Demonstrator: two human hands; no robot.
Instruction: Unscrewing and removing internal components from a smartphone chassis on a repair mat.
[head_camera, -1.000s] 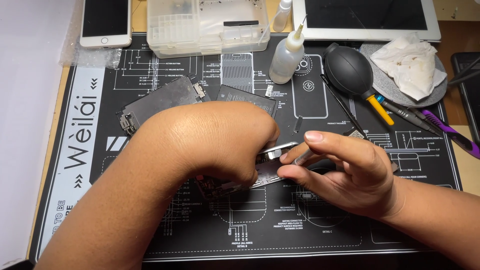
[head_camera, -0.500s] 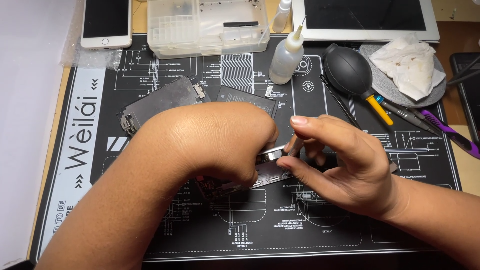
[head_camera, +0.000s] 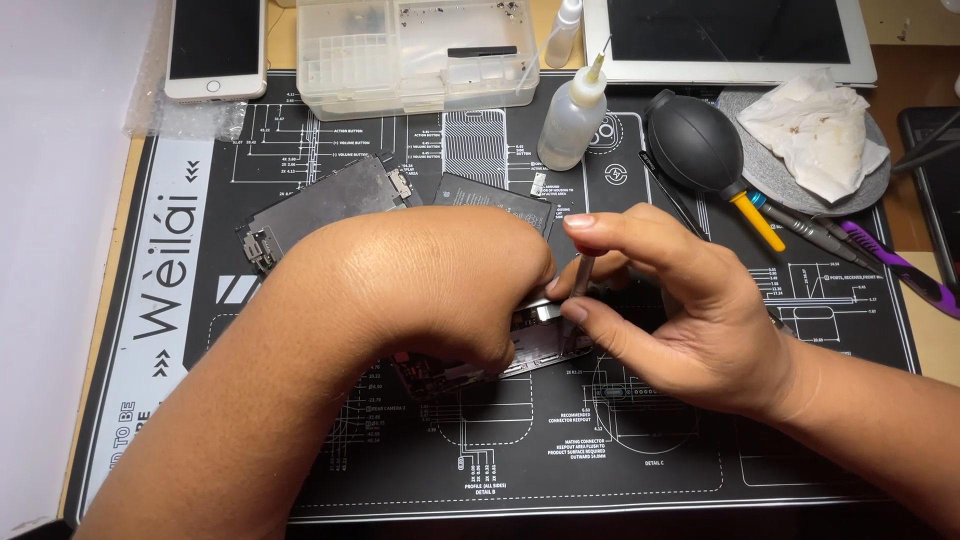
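Observation:
My left hand (head_camera: 420, 290) lies palm down over an opened phone body (head_camera: 450, 372) in the middle of the black repair mat (head_camera: 620, 450), pressing it to the mat and hiding most of it. My right hand (head_camera: 690, 310) pinches a thin metal screwdriver (head_camera: 582, 272) between thumb and forefinger, held nearly upright with its tip on the phone's inner parts beside my left fingers. A detached dark screen panel (head_camera: 325, 205) and a black battery (head_camera: 495, 200) lie just behind my left hand.
At the back stand a clear parts box (head_camera: 400, 50), a small squeeze bottle (head_camera: 572, 115), a white phone (head_camera: 215, 45) and a white tablet (head_camera: 730, 35). To the right lie a black air blower (head_camera: 695, 140), a crumpled tissue on a grey disc (head_camera: 815, 125), and several hand tools (head_camera: 820, 235).
My right hand has turned from lying flat to an upright pinch, raising the screwdriver to nearly vertical over the phone. My left hand has stayed in place.

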